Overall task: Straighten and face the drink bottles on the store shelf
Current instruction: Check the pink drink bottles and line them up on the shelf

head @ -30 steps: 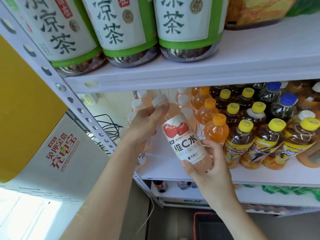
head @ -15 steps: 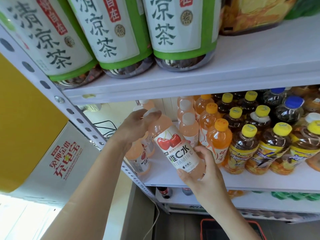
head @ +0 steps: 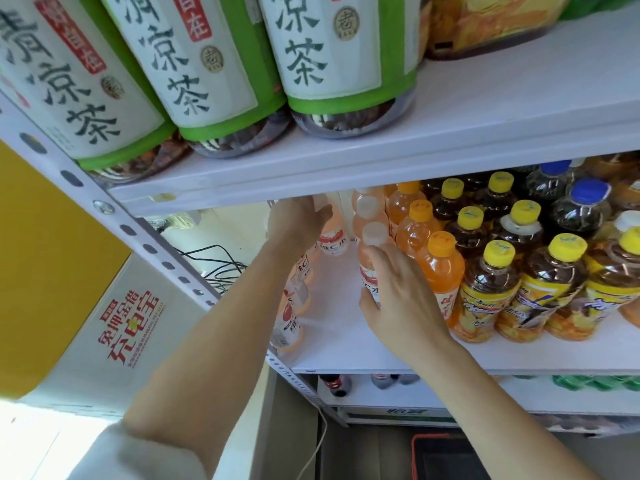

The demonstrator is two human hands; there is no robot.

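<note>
Pink vitamin C drink bottles with white caps stand at the left end of the white middle shelf point(head: 332, 341). My left hand point(head: 298, 220) reaches deep under the upper shelf and holds the top of the back pink bottle point(head: 333, 239), hiding its cap. My right hand point(head: 401, 299) grips the front pink bottle point(head: 367, 275) of the second column, thumb on its left side and fingers round its right side. More pink bottles point(head: 291, 323) stand in a column along the shelf's left edge, partly hidden by my left forearm.
Orange-capped bottles point(head: 440, 271) and yellow-capped tea bottles point(head: 491, 289) fill the shelf to the right, with blue-capped bottles point(head: 585, 206) behind. Large herbal tea bottles point(head: 214, 64) sit on the shelf above. An orange-rimmed basket point(head: 446, 455) is on the floor below; cables point(head: 214, 261) hang at the left.
The tilted pink bottle held in both hands went back into the shelf and now stands upright at the rear. My right hand left its base and took the front pink bottle.
</note>
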